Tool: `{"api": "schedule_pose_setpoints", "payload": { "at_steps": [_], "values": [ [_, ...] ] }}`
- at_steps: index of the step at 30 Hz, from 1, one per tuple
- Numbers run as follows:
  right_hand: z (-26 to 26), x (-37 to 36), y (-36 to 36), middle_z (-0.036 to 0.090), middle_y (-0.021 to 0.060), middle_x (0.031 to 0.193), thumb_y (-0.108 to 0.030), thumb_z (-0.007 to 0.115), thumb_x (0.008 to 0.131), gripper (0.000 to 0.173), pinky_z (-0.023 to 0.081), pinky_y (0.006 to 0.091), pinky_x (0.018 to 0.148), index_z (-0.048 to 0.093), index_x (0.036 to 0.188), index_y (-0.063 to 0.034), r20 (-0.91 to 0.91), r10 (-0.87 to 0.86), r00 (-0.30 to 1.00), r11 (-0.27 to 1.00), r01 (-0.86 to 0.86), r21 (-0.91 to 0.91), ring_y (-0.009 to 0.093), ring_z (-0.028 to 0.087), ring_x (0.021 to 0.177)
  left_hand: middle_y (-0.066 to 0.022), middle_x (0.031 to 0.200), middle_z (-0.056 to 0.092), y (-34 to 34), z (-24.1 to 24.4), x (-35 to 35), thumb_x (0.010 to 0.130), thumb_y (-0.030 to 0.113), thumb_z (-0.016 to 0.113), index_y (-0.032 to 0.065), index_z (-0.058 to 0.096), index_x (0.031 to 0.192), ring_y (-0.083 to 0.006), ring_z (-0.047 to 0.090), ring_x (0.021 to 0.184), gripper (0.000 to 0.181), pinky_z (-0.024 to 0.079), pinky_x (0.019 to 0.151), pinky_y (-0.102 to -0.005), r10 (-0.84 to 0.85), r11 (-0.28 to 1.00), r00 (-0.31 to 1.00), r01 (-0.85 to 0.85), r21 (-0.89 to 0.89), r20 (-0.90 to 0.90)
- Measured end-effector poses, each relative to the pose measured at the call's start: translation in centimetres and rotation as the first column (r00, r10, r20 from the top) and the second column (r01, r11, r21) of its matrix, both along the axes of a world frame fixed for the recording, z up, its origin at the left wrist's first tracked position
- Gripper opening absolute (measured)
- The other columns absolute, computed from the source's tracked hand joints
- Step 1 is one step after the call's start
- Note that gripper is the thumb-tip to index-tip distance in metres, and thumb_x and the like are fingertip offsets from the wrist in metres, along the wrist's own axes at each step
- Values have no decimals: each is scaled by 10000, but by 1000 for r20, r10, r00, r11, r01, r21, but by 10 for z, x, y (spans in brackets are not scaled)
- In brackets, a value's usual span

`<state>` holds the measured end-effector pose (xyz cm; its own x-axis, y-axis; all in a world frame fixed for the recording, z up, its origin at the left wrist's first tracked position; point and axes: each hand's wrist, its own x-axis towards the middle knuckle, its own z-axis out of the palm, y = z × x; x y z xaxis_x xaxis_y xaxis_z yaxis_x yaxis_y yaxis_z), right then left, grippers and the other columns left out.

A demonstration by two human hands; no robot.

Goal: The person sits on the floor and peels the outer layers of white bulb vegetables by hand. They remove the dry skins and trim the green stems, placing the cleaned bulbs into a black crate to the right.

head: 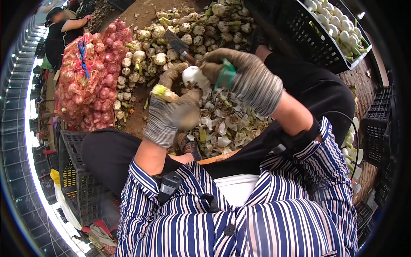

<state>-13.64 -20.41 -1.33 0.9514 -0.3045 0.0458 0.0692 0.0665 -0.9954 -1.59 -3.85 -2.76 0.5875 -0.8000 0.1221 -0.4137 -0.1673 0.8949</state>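
Observation:
My left hand, in a grey and brown work glove, is closed around a garlic bulb with a cut green stem showing above the palm. Its fingers reach up to the underside of a white garlic bulb. From the right, my right hand, gloved alike with green tape on a finger, grips this same bulb. Just behind my hands lies a knife with a broad dark blade and a wooden handle, on the heap of unpeeled garlic. Loose garlic skins cover the ground below my right hand.
Red mesh sacks full of bulbs stand at the left. A black crate of white garlic is at the upper right. An upturned black crate stands by my left knee. Another person works at the upper left.

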Motion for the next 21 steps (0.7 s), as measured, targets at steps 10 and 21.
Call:
{"api": "schedule_pose_setpoints", "payload": {
  "at_steps": [10, 21],
  "values": [
    [3, 3, -13, 642, 67, 945, -255, 672, 841, 373, 551, 311, 699, 578, 1118, -23, 20, 104, 994, 987, -106, 118, 166, 639, 840, -124, 953, 642, 8, 25, -13, 861, 446, 589, -2, 533, 1150, -195, 654, 768, 536, 582, 604, -292, -62, 990, 307, -105, -98, -950],
    [27, -8, 15, 607, 151, 892, -131, 682, 696, 351, 494, 401, 696, 578, 1016, -32, 111, 9, 994, 452, 95, -887, 332, 607, 821, -71, 952, 621, 1, 8, -6, 877, 237, 612, 9, 561, 1110, -135, 606, 785, 330, 530, 676, -264, 56, 966, 623, -231, -115, -781]
  ]
}}
